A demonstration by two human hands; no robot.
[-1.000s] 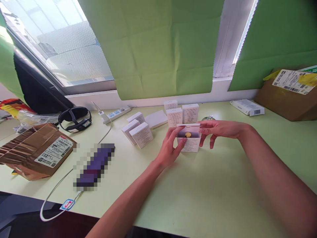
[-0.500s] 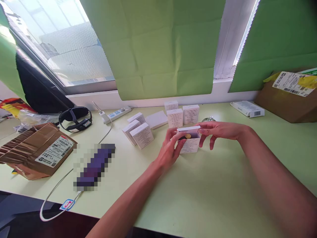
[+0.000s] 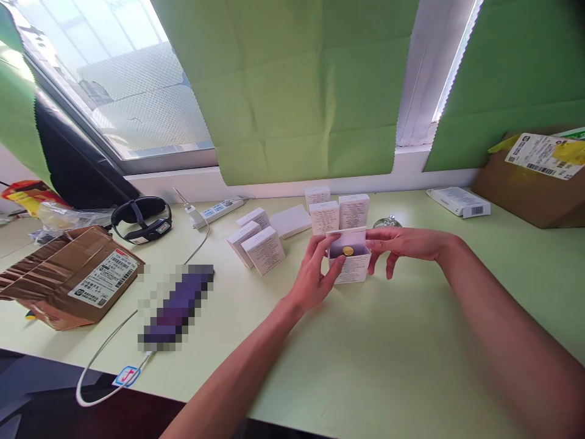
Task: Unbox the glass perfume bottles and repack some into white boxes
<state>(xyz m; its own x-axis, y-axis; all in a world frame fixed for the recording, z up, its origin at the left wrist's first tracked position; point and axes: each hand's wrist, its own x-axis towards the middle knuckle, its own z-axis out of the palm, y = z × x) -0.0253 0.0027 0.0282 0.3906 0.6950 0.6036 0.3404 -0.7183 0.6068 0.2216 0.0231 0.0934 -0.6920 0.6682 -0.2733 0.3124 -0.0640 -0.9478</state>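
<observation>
- White carton in the head view stands upright on the smooth, pale green tabletop, right of the middle, with small print on its stiff front face; its flap is raised at the far side.
- Inside it you can see a round, shiny gold cap.
- Your left hand pinches the carton's left side, thumb pressed on the near face, forefinger bent by the flap.
- Your right hand reaches the flap's right edge with thumb and forefinger; the lower fingers hang spread beside the wall. You cannot tell whether those tips grip.
- Just beyond your carton, three printed boxes stand upright, sharp-cornered and matte; three more stand to the left, and a flat one lies between the groups.
- Near your right hand, on its far side, sits a rounded, glossy object.
- Far left, you have a torn brown corrugated box and a dark, curved headset.
- Green cloth with zigzag edges hangs along the far side.
</observation>
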